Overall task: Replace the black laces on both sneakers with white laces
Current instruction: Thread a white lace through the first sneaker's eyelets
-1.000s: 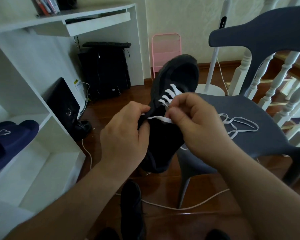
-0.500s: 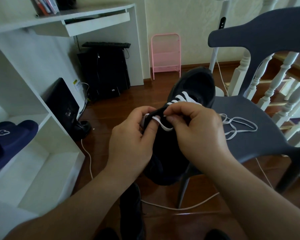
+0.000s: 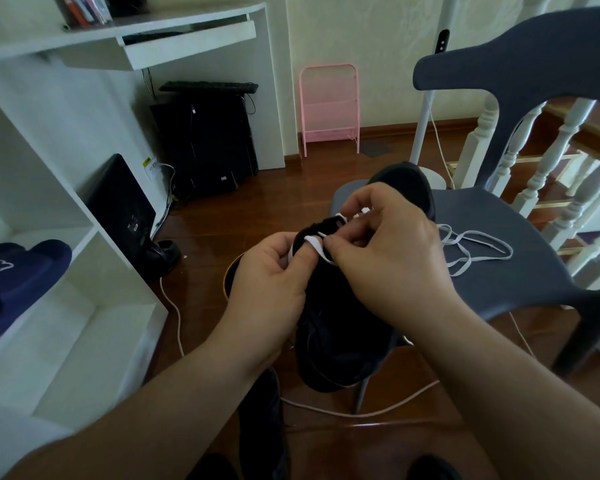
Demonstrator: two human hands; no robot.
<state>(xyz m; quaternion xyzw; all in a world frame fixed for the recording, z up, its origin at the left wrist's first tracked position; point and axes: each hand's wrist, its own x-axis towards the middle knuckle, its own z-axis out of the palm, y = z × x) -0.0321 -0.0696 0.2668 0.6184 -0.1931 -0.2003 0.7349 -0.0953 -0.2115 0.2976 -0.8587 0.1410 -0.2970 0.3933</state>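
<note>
A grey chair (image 3: 520, 258) stands by the railing; the black sneaker (image 3: 343, 341) is held up just in front of its seat. White lace (image 3: 471, 252) already crosses the sneaker's lower eyelets, its slack trailing onto the seat. The left hand (image 3: 267, 292) and right hand (image 3: 392, 261) both pinch the lace near an upper eyelet. I'd say this sneaker is over halfway done; a second sneaker isn't clearly visible.

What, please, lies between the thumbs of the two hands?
In the head view, a short stretch of flat white lace bridges the left hand and right hand, over the black sneaker.
</note>
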